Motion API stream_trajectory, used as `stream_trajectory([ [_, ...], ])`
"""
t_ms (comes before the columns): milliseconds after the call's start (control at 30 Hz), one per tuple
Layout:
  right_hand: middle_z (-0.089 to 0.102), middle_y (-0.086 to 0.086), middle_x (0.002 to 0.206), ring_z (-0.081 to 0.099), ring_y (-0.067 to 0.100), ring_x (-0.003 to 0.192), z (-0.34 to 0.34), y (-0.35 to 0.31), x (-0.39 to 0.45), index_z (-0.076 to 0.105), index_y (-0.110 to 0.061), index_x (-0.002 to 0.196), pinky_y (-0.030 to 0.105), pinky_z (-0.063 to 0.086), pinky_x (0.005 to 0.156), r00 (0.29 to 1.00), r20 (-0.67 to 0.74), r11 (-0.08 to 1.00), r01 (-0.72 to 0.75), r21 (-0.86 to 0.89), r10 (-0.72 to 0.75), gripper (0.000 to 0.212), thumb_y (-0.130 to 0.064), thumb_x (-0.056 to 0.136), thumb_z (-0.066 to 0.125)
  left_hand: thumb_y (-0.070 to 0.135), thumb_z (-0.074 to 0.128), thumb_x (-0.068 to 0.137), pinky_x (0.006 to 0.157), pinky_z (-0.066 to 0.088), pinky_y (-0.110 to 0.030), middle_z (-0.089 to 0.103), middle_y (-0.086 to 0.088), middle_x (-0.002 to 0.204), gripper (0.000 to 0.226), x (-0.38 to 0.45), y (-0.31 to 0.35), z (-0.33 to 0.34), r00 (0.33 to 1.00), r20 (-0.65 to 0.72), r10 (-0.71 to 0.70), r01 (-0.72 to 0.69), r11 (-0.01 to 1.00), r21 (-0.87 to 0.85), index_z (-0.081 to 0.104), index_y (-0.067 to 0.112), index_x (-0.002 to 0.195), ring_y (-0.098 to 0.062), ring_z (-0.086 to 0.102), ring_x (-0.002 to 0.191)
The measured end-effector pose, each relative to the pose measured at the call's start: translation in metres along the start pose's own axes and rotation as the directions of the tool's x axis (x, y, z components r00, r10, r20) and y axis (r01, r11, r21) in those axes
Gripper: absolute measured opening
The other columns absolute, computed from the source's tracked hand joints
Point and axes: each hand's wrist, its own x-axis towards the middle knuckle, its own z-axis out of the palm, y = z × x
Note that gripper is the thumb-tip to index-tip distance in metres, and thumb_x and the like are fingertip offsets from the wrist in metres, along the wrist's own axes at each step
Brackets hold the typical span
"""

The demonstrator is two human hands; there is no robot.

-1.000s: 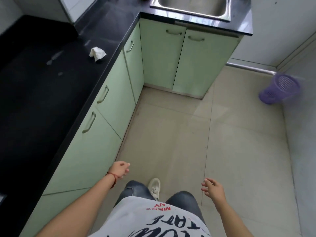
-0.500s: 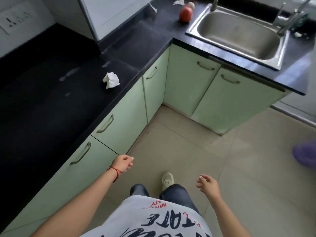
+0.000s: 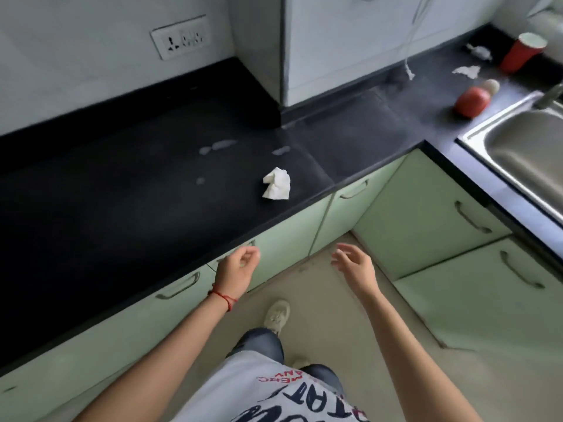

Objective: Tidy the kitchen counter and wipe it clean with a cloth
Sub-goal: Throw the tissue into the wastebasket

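Along the corner of a small kitchen runs a black L-shaped worktop (image 3: 128, 190) over pale green cabinet doors (image 3: 426, 208) with metal handles. Near its front edge lies a crumpled white tissue (image 3: 276, 184), with a few pale wet-looking smears (image 3: 222, 146) on the dark surface behind it. On the far right stretch, beside the steel sink (image 3: 524, 150), a red round object (image 3: 471, 102) lies with a small pale thing touching it; further back stand a red cup (image 3: 522, 51) and two more scraps of crumpled paper (image 3: 466, 70). A white socket plate (image 3: 181, 38) sits on the grey wall above the worktop, and a thin cord (image 3: 409, 56) hangs down the white panel to the right. The floor is beige tile.

Both hands hang in the air in front of the cabinets, apart from the worktop. The left hand (image 3: 236, 269), with a red thread at its wrist, has a loosely curled grip holding nothing. The right hand (image 3: 355, 268) has its grip released, fingers spread and empty. No wiping cloth can be made out.
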Motion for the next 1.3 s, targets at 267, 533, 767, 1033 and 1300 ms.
stream_trajectory([
  [267, 0.059, 0.0, 0.123, 0.057, 0.015, 0.102, 0.065, -0.125, 0.063, 0.053, -0.018, 0.125, 0.023, 0.041, 0.085, 0.948, 0.071, 0.92, 0.318, -0.229, -0.31, 0.037, -0.021, 0.088, 0.056, 0.034, 0.043, 0.079, 0.087, 0.052, -0.043, 0.066, -0.017, 0.116, 0.049, 0.091, 0.002, -0.023, 0.92, -0.047, 0.388, -0.283, 0.744, 0.606, 0.065, 0.003, 0.11, -0.036, 0.063, 0.108],
  [533, 0.019, 0.0, 0.156, 0.016, 0.022, 0.144, 0.105, -0.123, 0.113, 0.027, -0.022, 0.143, 0.039, 0.026, 0.111, 0.84, 0.404, 0.462, 0.538, -0.705, -0.363, 0.059, -0.019, 0.09, 0.053, 0.04, 0.039, 0.082, 0.099, 0.045, -0.047, 0.055, -0.008, 0.136, 0.052, 0.1, -0.023, -0.018, 0.945, 0.125, 0.301, -0.288, 0.593, 0.752, 0.052, 0.016, 0.127, -0.025, 0.048, 0.127],
  [767, 0.067, 0.006, 0.087, 0.06, 0.031, 0.07, 0.107, -0.102, 0.121, 0.066, -0.01, 0.087, 0.031, 0.051, 0.056, 0.774, 0.333, 0.323, 0.555, -0.767, -0.539, 0.038, -0.005, 0.052, 0.081, 0.039, 0.042, 0.081, 0.104, 0.039, -0.045, 0.054, -0.008, 0.137, 0.052, 0.103, -0.023, -0.016, 0.948, 0.105, 0.3, -0.279, 0.624, 0.73, 0.048, 0.017, 0.128, -0.02, 0.034, 0.129],
  [1033, 0.065, 0.006, 0.084, 0.055, 0.03, 0.071, 0.042, -0.064, 0.094, 0.066, -0.011, 0.088, 0.032, 0.048, 0.062, 0.759, -0.063, 0.573, 0.431, -0.697, -0.648, 0.017, -0.014, 0.072, 0.069, 0.028, 0.046, 0.077, 0.099, 0.042, -0.048, 0.062, -0.01, 0.124, 0.042, 0.109, -0.002, 0.005, 0.87, 0.09, 0.485, -0.433, 0.664, 0.61, 0.053, 0.018, 0.117, -0.02, 0.041, 0.122],
  [1300, 0.066, 0.008, 0.086, 0.053, 0.03, 0.073, -0.076, 0.075, 0.002, 0.066, -0.007, 0.088, 0.03, 0.04, 0.065, 0.762, -0.599, 0.89, -0.065, -0.451, -0.248, 0.017, -0.004, 0.072, 0.073, 0.034, 0.046, 0.075, 0.082, 0.053, -0.027, 0.069, -0.003, 0.101, 0.04, 0.095, 0.073, 0.112, 0.541, 0.6, 0.589, -0.84, 0.419, 0.346, 0.064, 0.015, 0.105, -0.017, 0.061, 0.098],
])
